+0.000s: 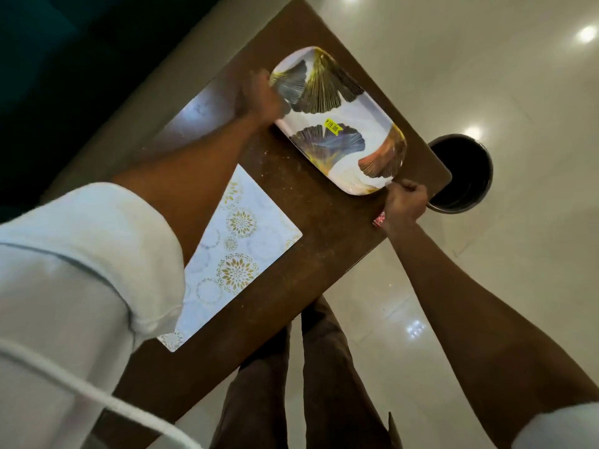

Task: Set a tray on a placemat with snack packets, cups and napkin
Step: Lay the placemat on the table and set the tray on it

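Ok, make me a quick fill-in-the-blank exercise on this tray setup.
1. The left hand and right hand grip opposite ends of the ___.
2. Its price sticker is ___.
3. The flowers printed on the placemat are ___.
4. The dark container beside the table stands on the ___.
Missing words: tray; yellow; gold; floor.
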Tool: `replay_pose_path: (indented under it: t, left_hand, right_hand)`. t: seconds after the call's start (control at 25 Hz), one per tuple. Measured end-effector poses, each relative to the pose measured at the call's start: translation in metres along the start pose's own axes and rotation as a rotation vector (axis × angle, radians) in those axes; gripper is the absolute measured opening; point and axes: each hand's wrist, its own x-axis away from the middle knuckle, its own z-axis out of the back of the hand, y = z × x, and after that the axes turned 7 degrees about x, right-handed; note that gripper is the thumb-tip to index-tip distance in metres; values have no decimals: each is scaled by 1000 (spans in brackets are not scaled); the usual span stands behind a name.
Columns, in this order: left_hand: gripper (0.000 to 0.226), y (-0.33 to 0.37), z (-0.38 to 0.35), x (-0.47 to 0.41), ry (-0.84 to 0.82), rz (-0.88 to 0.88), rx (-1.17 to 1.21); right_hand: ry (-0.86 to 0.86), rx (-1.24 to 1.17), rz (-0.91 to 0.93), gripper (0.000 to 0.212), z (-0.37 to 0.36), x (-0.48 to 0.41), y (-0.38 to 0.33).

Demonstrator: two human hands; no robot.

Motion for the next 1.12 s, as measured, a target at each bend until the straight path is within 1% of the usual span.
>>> replay_pose_path:
  t: [0.08,0.16,0.2,0.24,0.32,0.4,0.56,0.64,0.72,0.84,0.96,1.04,1.12]
  left_hand:
    - [21,4,-4,-23,-80,-4,-31]
    - [43,6,-10,-38,-151,-5,-69]
    - [51,6,-12,-43,-157,-3,-83]
    - [55,6,-14,-46,-141,-8,-88]
    - [51,6,-12,-53,-105,-2,-72]
    - [43,2,-9,-55,-77,13,-32]
    - [28,-28,9,-47,37,68,64]
    - [18,-53,27,-32,135,136,145]
    - [17,-81,48,-11,251,230,267]
    - [18,-125,79,33,348,345,419]
    - [21,-186,113,89,451,414,510]
    - [22,-229,127,134,532,468,566]
    - [24,-269,127,177,561,546,590]
  right_hand:
    - [-36,-12,-35,41,-7,-9,2]
    - [-35,-11,-37,42,-14,-16,5]
    - [-29,-6,-36,40,-17,-19,5]
    - [-31,1,-44,38,-20,-22,4]
    - [-52,6,-80,34,-23,-26,1]
    - [-87,-23,-77,34,-22,-27,-1]
    - [-193,-117,28,33,-14,-14,-6]
    - [-252,-119,82,29,-13,-1,-18]
    - [-312,-86,147,30,-15,14,-32]
    - [-421,25,311,37,-21,38,-52]
    - [-546,187,480,44,-50,75,-65]
    - [-610,294,548,44,-79,106,-61]
    - [-659,377,593,44,-105,132,-53]
